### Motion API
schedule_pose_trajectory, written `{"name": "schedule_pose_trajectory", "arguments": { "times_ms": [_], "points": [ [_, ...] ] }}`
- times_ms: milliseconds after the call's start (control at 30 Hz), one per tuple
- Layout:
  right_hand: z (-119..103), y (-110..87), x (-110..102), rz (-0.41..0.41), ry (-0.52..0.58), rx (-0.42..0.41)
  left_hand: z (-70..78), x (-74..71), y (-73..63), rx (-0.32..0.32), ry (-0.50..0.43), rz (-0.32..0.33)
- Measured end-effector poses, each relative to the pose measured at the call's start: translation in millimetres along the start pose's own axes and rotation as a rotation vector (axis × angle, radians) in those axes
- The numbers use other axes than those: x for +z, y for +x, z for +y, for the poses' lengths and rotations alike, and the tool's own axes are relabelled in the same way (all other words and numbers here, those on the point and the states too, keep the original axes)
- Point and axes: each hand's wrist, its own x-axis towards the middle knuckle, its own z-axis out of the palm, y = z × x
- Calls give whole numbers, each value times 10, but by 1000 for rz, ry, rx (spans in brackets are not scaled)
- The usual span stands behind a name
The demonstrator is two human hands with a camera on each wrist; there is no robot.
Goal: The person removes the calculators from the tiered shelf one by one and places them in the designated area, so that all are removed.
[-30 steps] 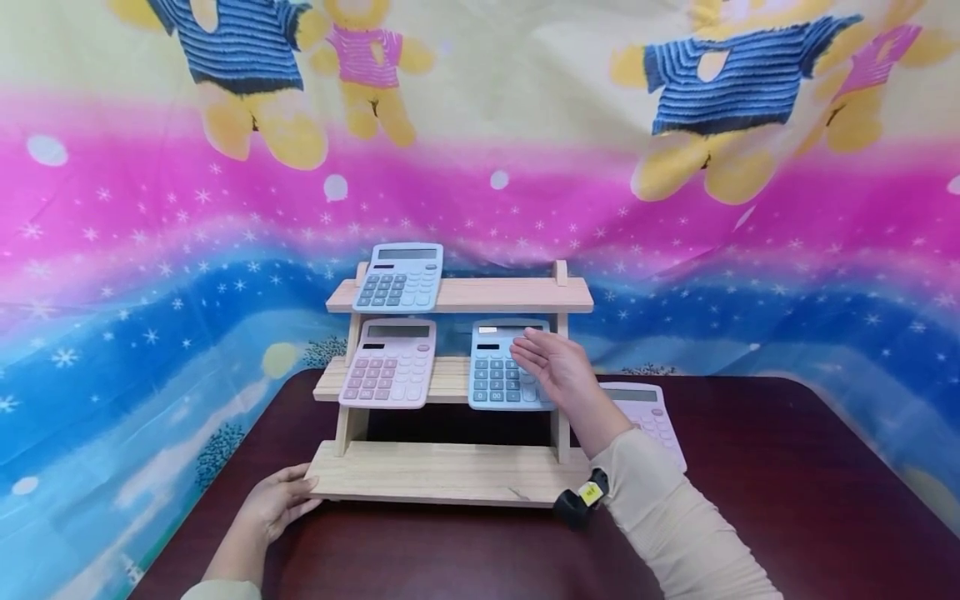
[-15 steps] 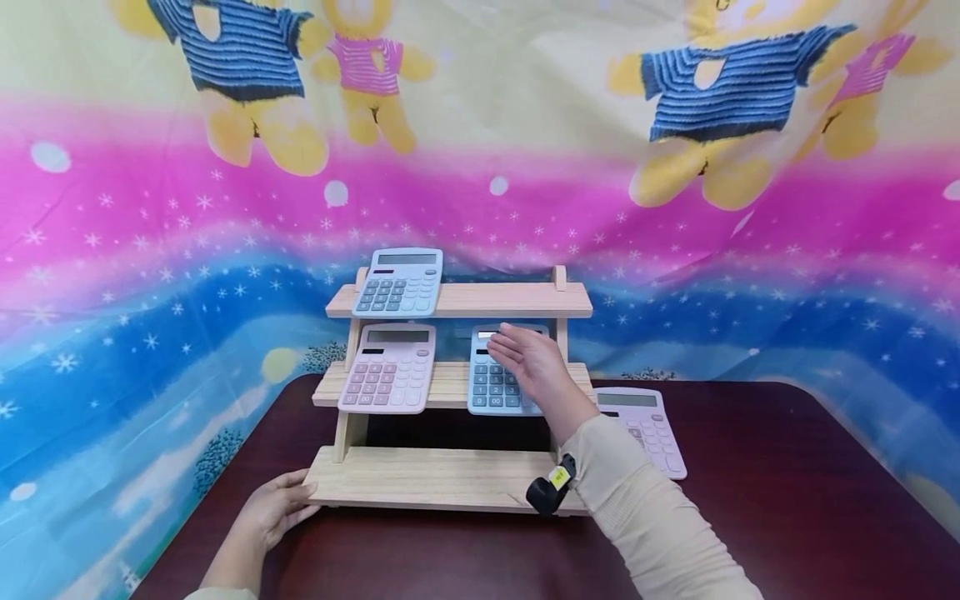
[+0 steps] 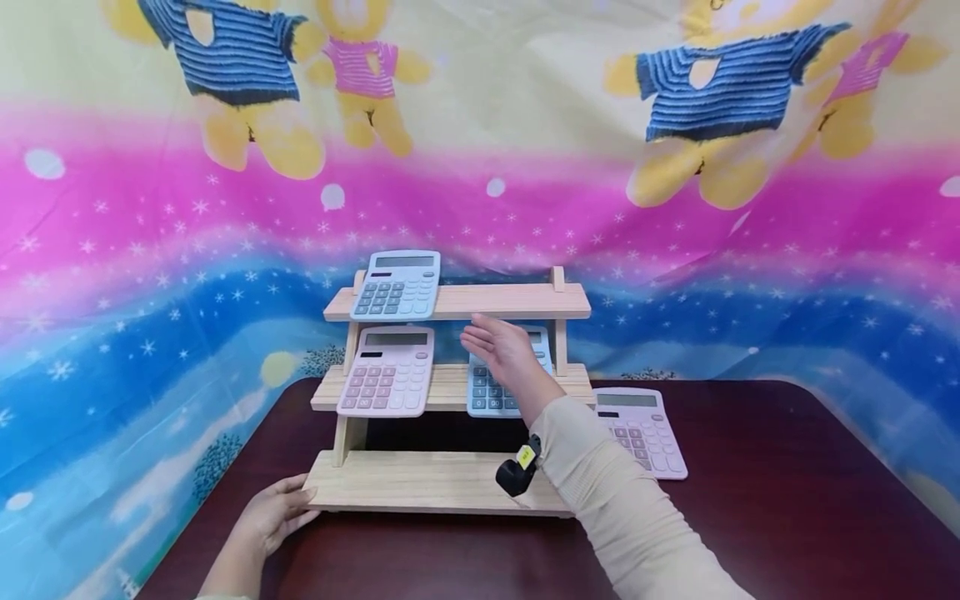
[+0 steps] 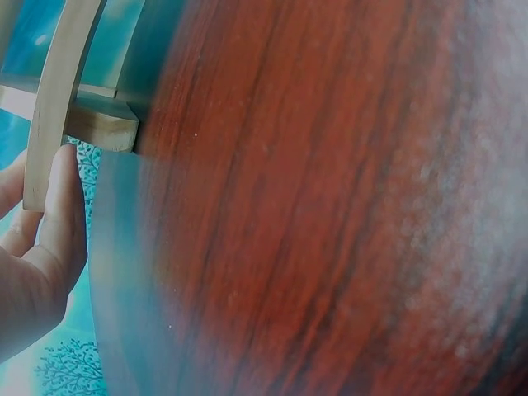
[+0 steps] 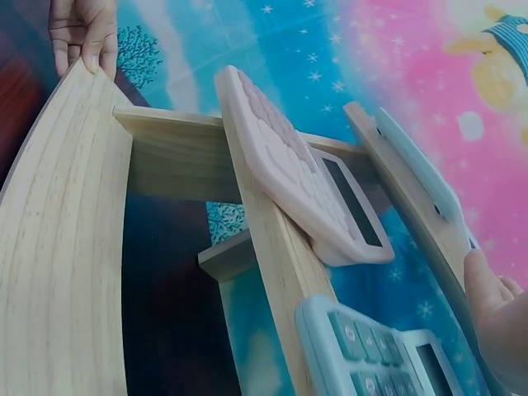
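A three-tier wooden display shelf (image 3: 442, 479) stands on the table. My left hand (image 3: 273, 517) pinches the left end of its bottom board, thumb on one face and fingers on the other; the left wrist view shows this hand (image 4: 45, 247) too. My right hand (image 3: 506, 350), fingers extended, is in front of the blue calculator (image 3: 483, 398) on the middle tier and hides part of it. It holds nothing. A pink calculator (image 3: 386, 371) leans on the middle tier at left. Above it, a light blue calculator (image 3: 396, 285) leans on the top tier.
Another pink calculator (image 3: 652, 433) lies on the dark red table (image 3: 765, 483), right of the shelf and partly behind my right sleeve. A cartoon-printed cloth (image 3: 495, 225) hangs behind the table. A black wrist camera (image 3: 517, 473) hangs over the bottom board.
My right hand has moved left across the blue calculator, covering more of its middle and uncovering its upper right corner. My left hand stays on the bottom board. The calculators keep their places.
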Motion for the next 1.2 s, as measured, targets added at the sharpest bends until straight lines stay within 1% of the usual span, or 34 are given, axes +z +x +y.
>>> {"name": "schedule_pose_trajectory", "arguments": {
  "times_ms": [167,400,600,767,1000,1100,1200],
  "points": [
    [66,84,105,14,-1,7,-26,-13,-17,-2,7,3],
    [153,194,184,16,-50,7,-53,-8,-2,9,6,3],
    [205,241,274,11,-72,22,-48,2,4,15,11,8],
    [235,283,352,16,-123,42,-39,16,-1,11,12,10],
    [259,355,482,72,-204,72,-16,14,-6,10,0,14],
    [270,387,511,98,-206,80,-18,17,-5,9,-3,22],
    [289,413,531,105,-202,83,-33,10,7,16,-10,13]
  ]
}}
